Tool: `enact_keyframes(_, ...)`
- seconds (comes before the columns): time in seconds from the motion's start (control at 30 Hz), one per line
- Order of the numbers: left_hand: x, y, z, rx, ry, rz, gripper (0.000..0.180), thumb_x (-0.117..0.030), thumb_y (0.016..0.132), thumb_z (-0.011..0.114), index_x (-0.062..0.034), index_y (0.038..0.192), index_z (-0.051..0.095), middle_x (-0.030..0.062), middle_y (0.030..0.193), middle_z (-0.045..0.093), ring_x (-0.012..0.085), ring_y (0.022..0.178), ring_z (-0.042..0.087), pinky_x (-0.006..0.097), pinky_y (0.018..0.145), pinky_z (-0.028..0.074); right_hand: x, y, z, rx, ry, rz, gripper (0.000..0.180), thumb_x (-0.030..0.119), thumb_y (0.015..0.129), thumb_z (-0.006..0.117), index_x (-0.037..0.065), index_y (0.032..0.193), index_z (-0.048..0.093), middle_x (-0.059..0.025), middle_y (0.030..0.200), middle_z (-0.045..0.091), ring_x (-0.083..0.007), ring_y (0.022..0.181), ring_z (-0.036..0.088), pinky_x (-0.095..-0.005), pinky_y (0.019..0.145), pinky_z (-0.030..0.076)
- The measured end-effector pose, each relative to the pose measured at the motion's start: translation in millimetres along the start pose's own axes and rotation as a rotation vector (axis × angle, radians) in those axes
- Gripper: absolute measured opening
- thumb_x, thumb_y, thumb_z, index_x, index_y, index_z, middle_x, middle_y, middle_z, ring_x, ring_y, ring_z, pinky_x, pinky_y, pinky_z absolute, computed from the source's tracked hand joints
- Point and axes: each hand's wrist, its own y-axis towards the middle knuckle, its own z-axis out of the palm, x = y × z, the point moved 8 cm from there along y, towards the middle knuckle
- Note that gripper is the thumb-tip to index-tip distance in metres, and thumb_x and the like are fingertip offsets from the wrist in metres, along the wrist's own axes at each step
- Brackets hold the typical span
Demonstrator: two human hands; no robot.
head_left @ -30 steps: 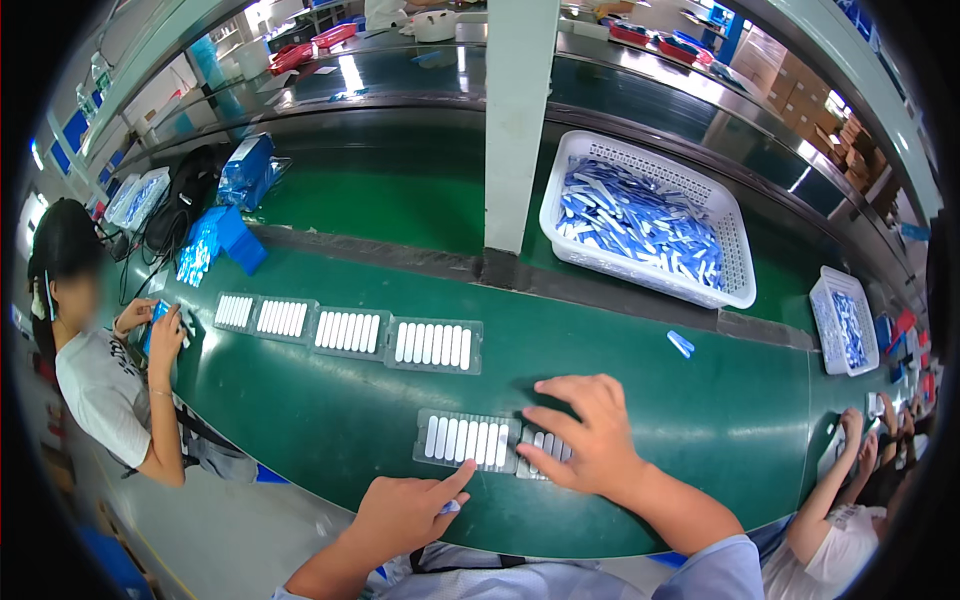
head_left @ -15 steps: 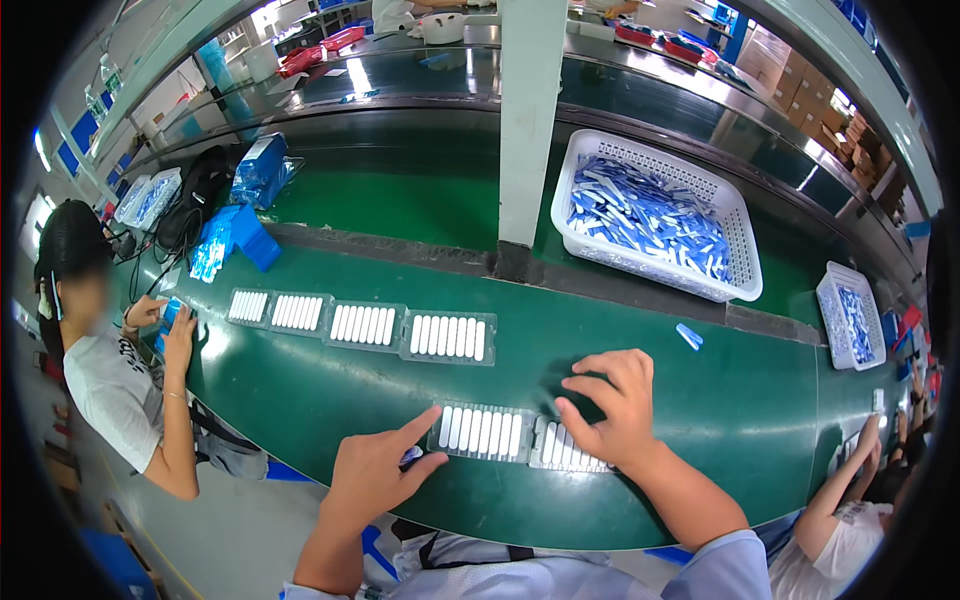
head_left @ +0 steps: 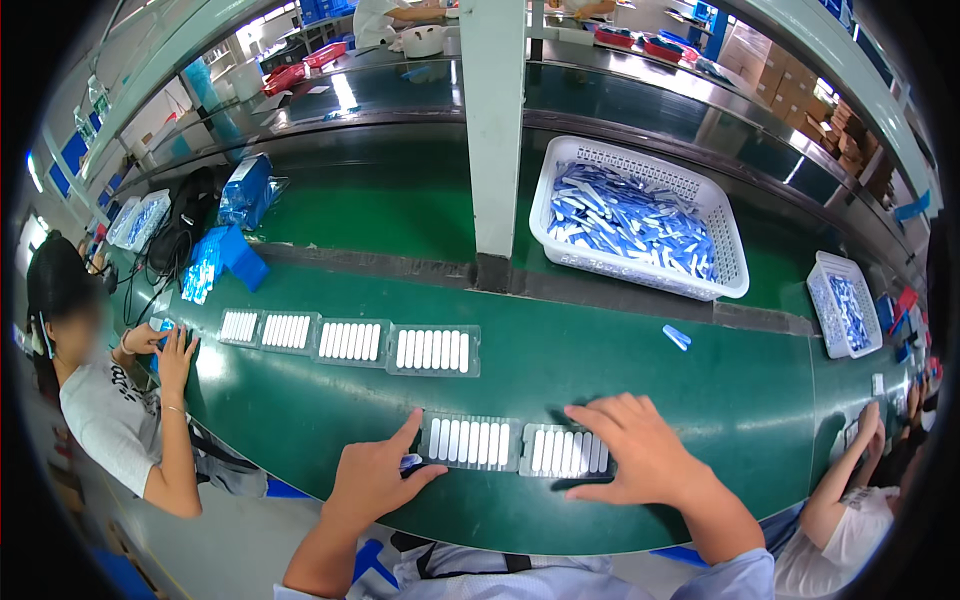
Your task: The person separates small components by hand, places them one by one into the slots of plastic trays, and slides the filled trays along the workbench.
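Two clear plastic trays lie end to end before me, the left tray (head_left: 469, 442) and the right tray (head_left: 567, 452), each with a row of white slender sticks. My left hand (head_left: 372, 478) is at the outer end of the left tray, index finger and thumb spread along its corners. In that hand's curled fingers a small blue-and-white piece (head_left: 410, 461) shows, mostly hidden. My right hand (head_left: 648, 452) grips the outer end of the right tray, fingers on its far edge and thumb on its near edge, covering part of it.
Further back left stands a row of similar filled trays (head_left: 434, 350). A loose blue piece (head_left: 677, 337) lies to the right. A white basket (head_left: 738, 255) of blue-and-white pieces stands beyond, right of a post (head_left: 494, 150). A co-worker (head_left: 115, 420) sits left; a smaller basket (head_left: 840, 345) is far right.
My right hand has come down from above the right tray onto its outer end, now with thumb and fingers around it. My left hand stays at the left tray. The view has shifted slightly.
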Motion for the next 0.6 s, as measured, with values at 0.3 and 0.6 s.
enact_keyframes(0.3,-48,44,9,0.114,0.202,0.244,0.077,-0.057,0.088,0.067,-0.0019,0.14,0.055,0.0116,0.059,0.062,0.0327,0.052,0.063,0.042,0.05,0.048,-43,-20,-4,-0.124,0.037,0.095,0.079,0.032,0.068,0.089,0.006,0.135,0.056,-0.0138,0.122,0.06,-0.0339,0.114,0.053,-0.0431,0.1,0.039)
enact_keyframes(0.6,-90,111,37,0.187,0.192,0.364,0.076,-0.051,0.092,0.064,0.0072,0.138,0.049,0.0129,0.062,0.065,0.0353,0.058,0.067,0.045,0.054,0.053,-95,-36,-14,-0.349,0.121,0.154,0.074,0.012,0.065,0.086,0.006,0.133,0.057,-0.0151,0.123,0.064,-0.0361,0.116,0.055,-0.0442,0.103,0.04)
